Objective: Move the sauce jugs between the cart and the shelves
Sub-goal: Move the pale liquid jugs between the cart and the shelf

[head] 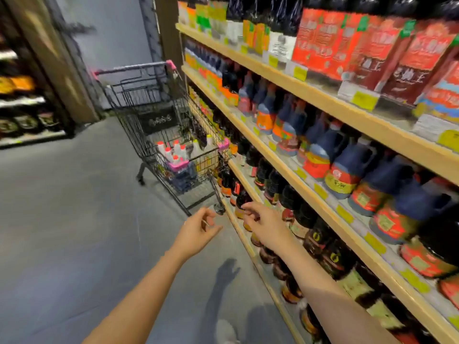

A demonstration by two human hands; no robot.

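Grey concrete floor (74, 219) underfoot, brown pillar (49, 58) at left beside a blurred display rack (22, 108), pale grey wall (111, 33) at the aisle's end.

Both arms come in bare past the wooden shelves (285, 78): no sleeve shows anywhere along either forearm, and I see no watch, band or ring. The left hand (198, 228), on the side away from the shelves, is bare with no glove. The right hand (263, 223), nearest the shelves, is bare too. Motion blur softens the fingers, so nails and finer marks cannot be made out.
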